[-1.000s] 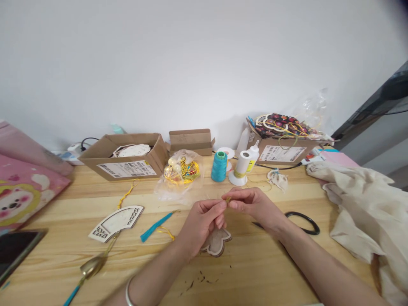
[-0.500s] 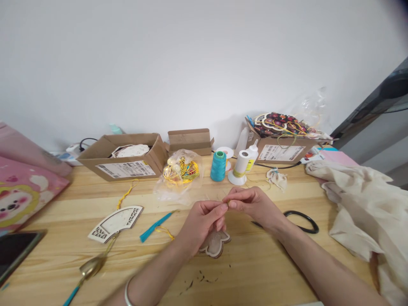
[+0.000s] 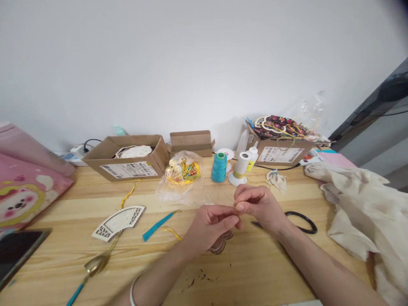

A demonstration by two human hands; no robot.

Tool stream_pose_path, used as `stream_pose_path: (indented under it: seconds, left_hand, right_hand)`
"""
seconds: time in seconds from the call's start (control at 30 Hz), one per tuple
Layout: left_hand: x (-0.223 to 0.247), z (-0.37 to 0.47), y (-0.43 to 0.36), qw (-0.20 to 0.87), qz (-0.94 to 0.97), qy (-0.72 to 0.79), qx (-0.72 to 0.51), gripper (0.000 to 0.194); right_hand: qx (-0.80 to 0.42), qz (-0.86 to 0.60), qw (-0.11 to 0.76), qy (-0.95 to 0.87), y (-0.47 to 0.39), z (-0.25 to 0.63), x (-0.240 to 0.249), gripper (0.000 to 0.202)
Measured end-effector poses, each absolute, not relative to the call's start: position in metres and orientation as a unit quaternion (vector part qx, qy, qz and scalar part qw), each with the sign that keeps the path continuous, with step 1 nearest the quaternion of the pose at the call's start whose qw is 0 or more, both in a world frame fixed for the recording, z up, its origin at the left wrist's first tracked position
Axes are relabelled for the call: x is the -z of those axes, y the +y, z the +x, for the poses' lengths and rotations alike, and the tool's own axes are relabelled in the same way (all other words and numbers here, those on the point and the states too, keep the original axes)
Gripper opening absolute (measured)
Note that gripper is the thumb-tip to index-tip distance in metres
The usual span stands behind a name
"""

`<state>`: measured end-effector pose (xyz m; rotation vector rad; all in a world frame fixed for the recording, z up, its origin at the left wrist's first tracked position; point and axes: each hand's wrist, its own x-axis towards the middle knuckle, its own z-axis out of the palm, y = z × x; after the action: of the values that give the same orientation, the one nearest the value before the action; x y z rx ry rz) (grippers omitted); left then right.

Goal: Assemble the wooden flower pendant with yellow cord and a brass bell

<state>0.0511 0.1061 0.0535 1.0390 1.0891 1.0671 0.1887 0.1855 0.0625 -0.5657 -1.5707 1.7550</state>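
Over the middle of the table my left hand [image 3: 219,224] and my right hand [image 3: 259,207] meet, fingertips pinched together. What lies between the fingers is too small and covered to make out. Just below my left hand shows a scallop-edged wooden piece [image 3: 222,244], tilted and partly hidden by that hand. I cannot tell whether it hangs from the fingers. To the left lie a blue tassel [image 3: 158,225], a yellow cord [image 3: 172,232] and a fan-shaped wooden piece [image 3: 119,223]. Black-handled scissors [image 3: 302,222] lie behind my right wrist, their blades mostly hidden.
Along the wall stand a cardboard box [image 3: 129,169], a plastic bag of yellow cords [image 3: 181,176], a teal thread cone [image 3: 219,168], a white spool [image 3: 241,168], a glue bottle [image 3: 253,157] and a fuller box [image 3: 280,153]. Cream cloth [image 3: 360,212] covers the right side.
Both hands have shifted slightly right, still close together at the fingertips. The wooden piece has moved right and turned, showing more of its layered edge. My view has shifted a little.
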Motion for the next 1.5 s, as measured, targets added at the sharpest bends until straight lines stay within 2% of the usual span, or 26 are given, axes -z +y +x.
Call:
stream_pose_path:
  seconds: [0.1, 0.33, 0.47, 0.5, 0.57, 0.6, 0.63, 0.7, 0.73, 0.83, 0.97, 1.07, 1.23, 1.27, 1.33, 1.5]
  left_hand:
    - [-0.056, 0.055, 0.104, 0.599, 0.456, 0.468, -0.463, 0.021]
    - [-0.062, 0.058, 0.1, 0.505, 0.527, 0.461, -0.504, 0.015]
    - [-0.076, 0.047, 0.099, 0.507, 0.484, 0.395, -0.593, 0.039]
    - [-0.081, 0.044, 0.099, 0.498, 0.462, 0.402, -0.614, 0.038]
    - [-0.09, 0.037, 0.098, 0.474, 0.431, 0.443, -0.628, 0.017]
    - [-0.094, 0.034, 0.098, 0.48, 0.427, 0.461, -0.612, 0.017]
    - [-0.097, 0.032, 0.097, 0.51, 0.428, 0.47, -0.579, 0.029]
    - [-0.099, 0.031, 0.098, 0.603, 0.426, 0.467, -0.487, 0.045]
    - [-0.098, 0.031, 0.099, 0.647, 0.418, 0.46, -0.442, 0.046]
    - [-0.092, 0.032, 0.103, 0.704, 0.392, 0.455, -0.378, 0.025]
    - [-0.093, 0.025, 0.109, 0.698, 0.41, 0.484, -0.332, 0.007]
    - [-0.103, 0.018, 0.111, 0.587, 0.53, 0.569, -0.224, 0.01]
    - [-0.111, 0.013, 0.107, 0.144, 0.737, 0.636, -0.175, 0.024]
    - [-0.109, 0.012, 0.107, 0.094, 0.745, 0.636, -0.18, 0.026]
    - [-0.103, 0.01, 0.107, 0.081, 0.745, 0.627, -0.214, 0.029]
    - [-0.079, 0.006, 0.112, 0.288, 0.626, 0.607, -0.397, 0.025]
  right_hand:
    - [-0.677, -0.216, 0.365, -0.601, 0.185, 0.188, -0.069, 0.011]
    - [-0.617, -0.19, 0.381, -0.662, 0.176, 0.188, -0.11, 0.011]
    - [-0.52, -0.22, 0.42, -0.711, 0.177, 0.19, -0.135, 0.013]
    - [-0.501, -0.231, 0.43, -0.715, 0.177, 0.189, -0.139, 0.014]
    - [-0.472, -0.253, 0.44, -0.721, 0.177, 0.187, -0.144, 0.015]
    - [-0.456, -0.261, 0.441, -0.727, 0.176, 0.185, -0.144, 0.015]
    - [-0.439, -0.264, 0.441, -0.737, 0.174, 0.183, -0.142, 0.015]
    - [-0.399, -0.254, 0.437, -0.765, 0.166, 0.177, -0.136, 0.013]
    - [-0.38, -0.239, 0.435, -0.78, 0.161, 0.174, -0.131, 0.011]
    - [-0.31, -0.166, 0.427, -0.833, 0.143, 0.169, -0.114, 0.008]
    - [-0.157, -0.076, 0.396, -0.902, 0.13, 0.173, -0.095, 0.013]
    - [-0.106, -0.094, 0.364, -0.921, 0.137, 0.18, -0.087, 0.014]
    - [-0.056, -0.126, 0.341, -0.93, 0.16, 0.174, -0.079, 0.015]
    - [-0.049, -0.128, 0.342, -0.93, 0.164, 0.171, -0.077, 0.016]
    - [-0.08, -0.139, 0.354, -0.922, 0.17, 0.164, -0.072, 0.017]
    - [-0.381, -0.23, 0.324, -0.835, 0.175, 0.153, -0.062, 0.009]
